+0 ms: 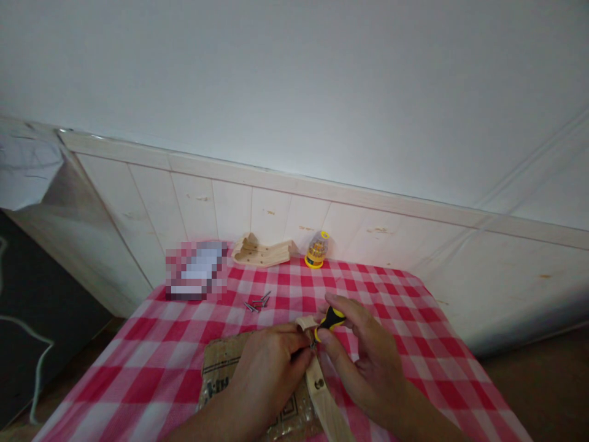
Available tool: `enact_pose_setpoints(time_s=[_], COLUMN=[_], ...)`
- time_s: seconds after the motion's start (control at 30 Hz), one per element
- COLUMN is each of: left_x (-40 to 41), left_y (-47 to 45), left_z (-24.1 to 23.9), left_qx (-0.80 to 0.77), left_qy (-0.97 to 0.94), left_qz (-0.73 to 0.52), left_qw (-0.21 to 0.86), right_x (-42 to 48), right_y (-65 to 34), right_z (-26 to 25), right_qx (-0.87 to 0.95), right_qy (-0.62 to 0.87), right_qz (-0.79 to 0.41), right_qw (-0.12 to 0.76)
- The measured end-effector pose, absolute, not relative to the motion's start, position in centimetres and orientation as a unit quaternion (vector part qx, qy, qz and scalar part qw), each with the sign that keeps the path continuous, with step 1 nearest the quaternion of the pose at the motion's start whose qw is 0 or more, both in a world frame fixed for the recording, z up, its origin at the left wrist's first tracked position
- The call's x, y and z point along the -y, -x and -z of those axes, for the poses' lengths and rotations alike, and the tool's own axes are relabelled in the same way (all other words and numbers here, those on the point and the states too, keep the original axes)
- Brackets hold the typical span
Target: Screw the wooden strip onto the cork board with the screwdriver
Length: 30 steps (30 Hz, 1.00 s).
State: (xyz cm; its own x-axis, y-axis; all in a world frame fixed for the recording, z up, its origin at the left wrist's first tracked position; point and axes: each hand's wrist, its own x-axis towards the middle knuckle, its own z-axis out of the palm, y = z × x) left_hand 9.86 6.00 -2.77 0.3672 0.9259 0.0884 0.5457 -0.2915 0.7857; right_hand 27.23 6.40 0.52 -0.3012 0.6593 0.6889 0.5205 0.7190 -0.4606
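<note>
My right hand (pixel 375 356) is closed round the black and yellow handle of a screwdriver (pixel 333 317), tilted down to the left. Its tip meets a wooden piece (pixel 327 402) that has a round hole with dark metal in it. The fingers of my left hand (pixel 271 362) pinch at the tip, on what looks like a small metal screw (pixel 313 345), mostly hidden by the fingers. Under the wood and my left hand lies a piece of brown cardboard (pixel 221 359) with dark print and shiny tape.
Several loose screws (pixel 258 302) lie on the red and white checked tablecloth (pixel 391 291). Along the wall stand a shaped wooden part (pixel 267 254) with holes and a yellow, clear-topped bit case (pixel 316 252). A blurred phone-like object (pixel 197 270) lies at the back left.
</note>
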Motion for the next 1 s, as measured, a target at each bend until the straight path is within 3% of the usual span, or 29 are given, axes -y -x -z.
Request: enact_pose_setpoints(time_s=[0.4, 1.0], left_x=[-6.0, -6.0], left_y=[-9.8, -9.8], left_z=[2.3, 2.5], left_qx=[-0.487, -0.490], left_qy=[-0.761, -0.755], left_qz=[-0.273, -0.268], left_qw=[0.329, 0.345], right_x=[-6.1, -6.3], right_y=[-27.6, -27.3], right_z=[0.4, 0.7], right_qx=[0.790, 0.788], right_qy=[0.363, 0.379], right_qz=[-0.172, -0.129], right_qw=[0.464, 0.468])
